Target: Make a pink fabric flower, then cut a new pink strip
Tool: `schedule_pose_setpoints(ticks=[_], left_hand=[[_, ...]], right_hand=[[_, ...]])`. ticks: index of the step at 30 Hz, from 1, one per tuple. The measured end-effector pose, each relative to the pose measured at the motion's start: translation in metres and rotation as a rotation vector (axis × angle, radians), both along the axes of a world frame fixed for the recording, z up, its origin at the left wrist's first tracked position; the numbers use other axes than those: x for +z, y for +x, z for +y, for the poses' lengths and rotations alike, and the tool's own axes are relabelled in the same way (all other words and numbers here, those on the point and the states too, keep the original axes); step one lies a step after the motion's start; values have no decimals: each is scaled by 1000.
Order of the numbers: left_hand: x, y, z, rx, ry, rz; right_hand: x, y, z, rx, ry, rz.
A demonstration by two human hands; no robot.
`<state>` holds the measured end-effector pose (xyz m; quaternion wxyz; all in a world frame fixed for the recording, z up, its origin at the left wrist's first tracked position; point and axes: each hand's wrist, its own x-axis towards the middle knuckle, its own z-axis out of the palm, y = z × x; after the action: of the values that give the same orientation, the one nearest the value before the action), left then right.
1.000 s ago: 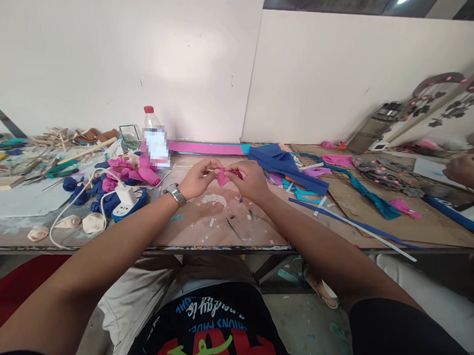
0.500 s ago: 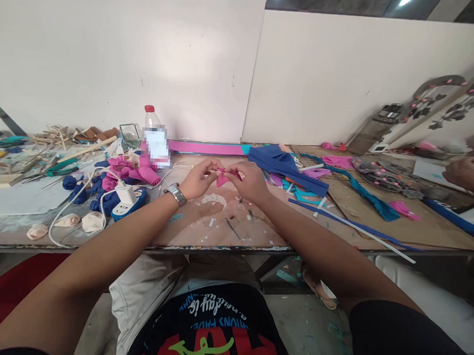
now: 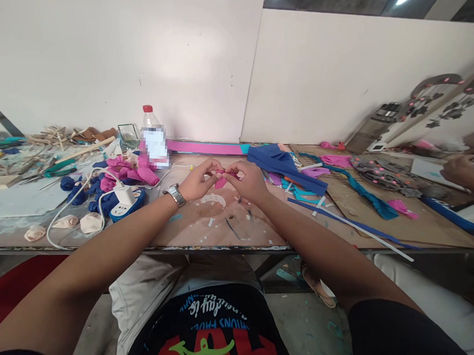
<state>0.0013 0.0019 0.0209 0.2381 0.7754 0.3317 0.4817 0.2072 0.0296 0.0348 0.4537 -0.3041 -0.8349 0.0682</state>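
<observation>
Over the middle of the table, both my hands pinch one small piece of pink crepe paper (image 3: 220, 183). My left hand (image 3: 197, 181), with a metal watch at the wrist, grips it from the left between thumb and fingertips. From the right, my right hand (image 3: 250, 182) holds the gathered part, its fingers closed. A short loose end hangs below the fingertips; the rest of the piece is mostly covered by my fingers. Left of my hands lies a heap of pink crepe pieces (image 3: 119, 170), with dark blue rolled pieces (image 3: 75, 189) beside it.
A blue-and-white power strip (image 3: 127, 205) with a white cable lies at the left. Behind stands a red-capped bottle (image 3: 147, 117). Folded blue paper (image 3: 272, 161) and a long white strip (image 3: 372, 236) lie right. At far right is another person's hand (image 3: 468, 173).
The hanging pink end looks narrower and rounder than before, as the fingers work it. Both hands stay in nearly the same place; the whole view has shifted very slightly.
</observation>
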Motion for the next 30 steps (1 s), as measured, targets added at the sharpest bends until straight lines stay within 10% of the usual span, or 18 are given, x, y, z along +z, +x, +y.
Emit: schedule_pose_setpoints(ticks=[30], left_hand=[[0,4,0,-153,-165,-176]], right_hand=[[3,-3,-4,59,32,14]])
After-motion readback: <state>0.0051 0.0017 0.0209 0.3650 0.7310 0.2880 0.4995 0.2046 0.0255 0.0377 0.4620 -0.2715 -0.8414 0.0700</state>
